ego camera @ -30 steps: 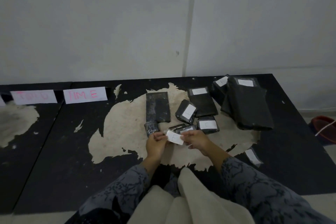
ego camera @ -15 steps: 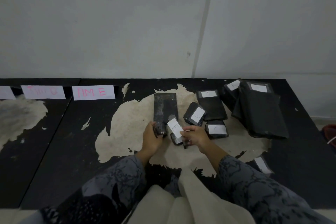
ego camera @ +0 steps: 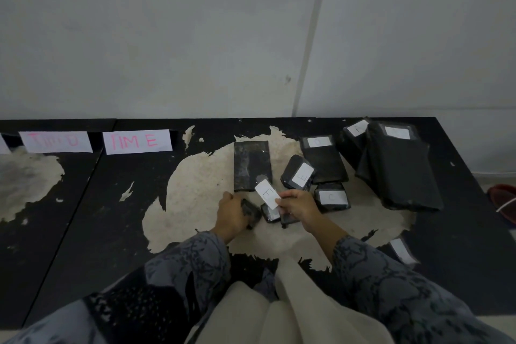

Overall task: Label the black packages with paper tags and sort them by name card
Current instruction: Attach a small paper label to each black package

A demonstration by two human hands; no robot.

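Fingers, right hand: pinching white paper tag marked E.
Fingers, left hand: curled round small black wrapped package.
Between both hands: small black package on worn black worktop.
Beyond fingers: unlabelled flat black package.
Far left: pink-lettered white name card.

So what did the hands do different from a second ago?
A second ago both hands held the white paper tag flat between them. Now only the right hand pinches it, tipped up, along with a small package. The left hand let go and grips another small black package. The other packages and the name card stayed put.
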